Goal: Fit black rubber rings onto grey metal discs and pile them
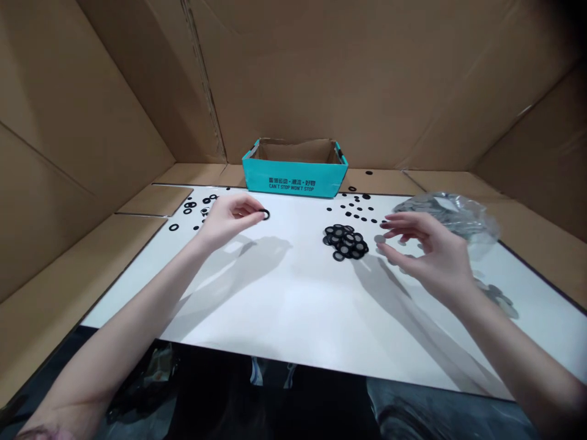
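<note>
Forearms [137, 324] well apart: pinching black ring [268, 215] in left hand [227, 217], hole roughly facing camera; pinching gray disc [380, 239] in right hand [438, 253].

On the turquoise box [296, 169], low on its front wall, dark capitals [291, 188] read "CAN'T STOP WON'T STOP"; nearer the box's rim runs a line of Chinese characters [292, 182], including "运动", "潮流" and "好物".

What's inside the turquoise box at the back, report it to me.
Inside the turquoise box, only the brown inner walls show. The front panel hides the bottom, so anything lying there cannot be seen.
</note>
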### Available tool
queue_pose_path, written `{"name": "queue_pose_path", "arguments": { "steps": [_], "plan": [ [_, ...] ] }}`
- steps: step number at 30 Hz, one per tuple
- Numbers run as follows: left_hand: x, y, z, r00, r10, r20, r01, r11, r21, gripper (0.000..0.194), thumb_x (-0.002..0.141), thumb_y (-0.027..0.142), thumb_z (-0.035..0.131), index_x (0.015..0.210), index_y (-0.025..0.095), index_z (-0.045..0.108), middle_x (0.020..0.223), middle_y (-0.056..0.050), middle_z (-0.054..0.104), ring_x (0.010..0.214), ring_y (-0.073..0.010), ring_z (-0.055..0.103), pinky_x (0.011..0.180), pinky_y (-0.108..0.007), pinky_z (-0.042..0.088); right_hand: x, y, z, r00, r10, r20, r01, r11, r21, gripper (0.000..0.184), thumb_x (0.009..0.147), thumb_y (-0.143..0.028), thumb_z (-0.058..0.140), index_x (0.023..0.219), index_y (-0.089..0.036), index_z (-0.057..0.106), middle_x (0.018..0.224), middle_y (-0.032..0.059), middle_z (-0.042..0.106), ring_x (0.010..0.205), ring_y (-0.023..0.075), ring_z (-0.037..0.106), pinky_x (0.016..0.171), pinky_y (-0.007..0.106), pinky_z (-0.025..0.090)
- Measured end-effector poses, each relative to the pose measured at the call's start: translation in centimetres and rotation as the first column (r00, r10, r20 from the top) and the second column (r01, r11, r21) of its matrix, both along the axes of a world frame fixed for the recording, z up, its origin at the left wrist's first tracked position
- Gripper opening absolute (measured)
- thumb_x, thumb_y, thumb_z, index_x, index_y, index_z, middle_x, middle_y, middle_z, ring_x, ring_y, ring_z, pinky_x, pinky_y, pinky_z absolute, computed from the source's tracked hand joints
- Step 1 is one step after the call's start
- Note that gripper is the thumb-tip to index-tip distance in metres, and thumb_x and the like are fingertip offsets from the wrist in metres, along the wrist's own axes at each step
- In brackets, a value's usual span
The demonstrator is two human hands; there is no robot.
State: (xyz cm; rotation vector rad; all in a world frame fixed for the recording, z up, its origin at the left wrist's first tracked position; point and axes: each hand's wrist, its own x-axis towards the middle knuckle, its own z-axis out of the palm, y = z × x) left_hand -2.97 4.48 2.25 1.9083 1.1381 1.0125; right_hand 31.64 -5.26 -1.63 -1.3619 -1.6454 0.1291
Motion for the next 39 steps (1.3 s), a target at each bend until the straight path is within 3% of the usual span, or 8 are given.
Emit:
{"name": "queue_pose_path", "arguments": {
  "steps": [5,9,16,22,27,30,34,39],
  "plan": [
    [3.9,-2.7,-0.6,0.973,-0.187,0.135,0.218,0.94,-0.263,0.022,0.071,0.031,0.081,0.082,0.013,0.074,0.075,-0.005,0.075,0.068,-0.0126,0.067,0.066,-0.023,0.053,-4.7,-1.2,0.8,0.97,0.231,0.07,-0.239,0.959,0.152,0.042,0.085,-0.015,0.077,0.121,-0.03,0.065,0.11,0.0038,0.077,0.089,0.0213,0.075,0.078,0.037,0.061],
    [5.2,-3.7,-1.4,0.951,-0.249,0.183,0.3,0.889,-0.346,0.017,0.074,0.026,0.08,0.082,0.013,0.074,0.071,-0.003,0.073,0.064,-0.0107,0.065,0.061,-0.022,0.05,-5.8,-1.0,1.0,0.957,0.257,0.133,-0.277,0.946,0.166,0.038,0.087,-0.013,0.074,0.119,-0.03,0.064,0.106,0.0024,0.077,0.085,0.0196,0.074,0.076,0.035,0.062],
    [4.3,-2.9,-2.3,0.971,-0.193,0.144,0.233,0.904,-0.358,0.01,0.076,0.022,0.078,0.081,0.014,0.074,0.071,-0.002,0.072,0.064,-0.0101,0.065,0.062,-0.021,0.049,3.0,0.9,-2.5,0.998,-0.059,-0.028,0.058,0.997,-0.056,0.04,0.079,-0.032,0.08,0.116,-0.027,0.066,0.103,0.0084,0.077,0.087,0.028,0.076,0.081,0.047,0.06],
    [4.3,-2.8,-2.5,0.971,-0.207,0.123,0.239,0.896,-0.374,0.011,0.076,0.023,0.078,0.082,0.014,0.074,0.074,-0.003,0.074,0.067,-0.0115,0.067,0.066,-0.023,0.052,6.0,1.4,-4.2,0.979,-0.142,-0.146,0.116,0.978,-0.176,0.041,0.073,-0.04,0.083,0.108,-0.03,0.065,0.098,0.0086,0.076,0.087,0.0304,0.076,0.079,0.049,0.061],
    [4.7,-3.1,-2.4,0.962,-0.215,0.17,0.267,0.878,-0.397,0.013,0.076,0.023,0.079,0.082,0.014,0.073,0.07,-0.002,0.072,0.063,-0.0108,0.066,0.062,-0.023,0.051,2.4,0.5,-2.8,0.982,-0.032,-0.185,0.023,0.999,-0.047,0.039,0.074,-0.031,0.082,0.108,-0.03,0.065,0.097,0.006,0.076,0.086,0.0273,0.077,0.077,0.045,0.063],
    [5.1,-3.4,-2.4,0.952,-0.221,0.212,0.294,0.854,-0.429,0.014,0.076,0.024,0.079,0.083,0.013,0.073,0.069,-0.002,0.072,0.062,-0.0114,0.066,0.061,-0.023,0.05,-1.4,-0.5,-1.4,0.992,0.116,-0.048,-0.117,0.993,-0.002,0.039,0.082,-0.026,0.079,0.118,-0.029,0.064,0.101,0.0044,0.077,0.089,0.0252,0.078,0.078,0.042,0.063],
    [5.5,-3.9,-2.6,0.948,-0.201,0.249,0.302,0.813,-0.497,0.015,0.074,0.021,0.081,0.084,0.012,0.074,0.07,-0.003,0.073,0.062,-0.0109,0.066,0.062,-0.022,0.049,-6.2,-1.5,0.0,0.95,0.296,0.099,-0.308,0.941,0.138,0.038,0.088,-0.011,0.071,0.121,-0.029,0.062,0.102,0.0043,0.076,0.086,0.0213,0.076,0.073,0.036,0.063],
    [5.3,-4.3,-2.9,0.911,-0.214,0.352,0.38,0.766,-0.519,0.013,0.074,0.019,0.083,0.083,0.012,0.077,0.078,-0.005,0.077,0.066,-0.0099,0.065,0.069,-0.023,0.051,-9.0,-1.3,0.6,0.915,0.341,0.215,-0.387,0.893,0.23,0.044,0.091,-0.004,0.063,0.126,-0.03,0.059,0.098,0.0034,0.074,0.083,0.0202,0.075,0.07,0.034,0.063]
  ]
}}
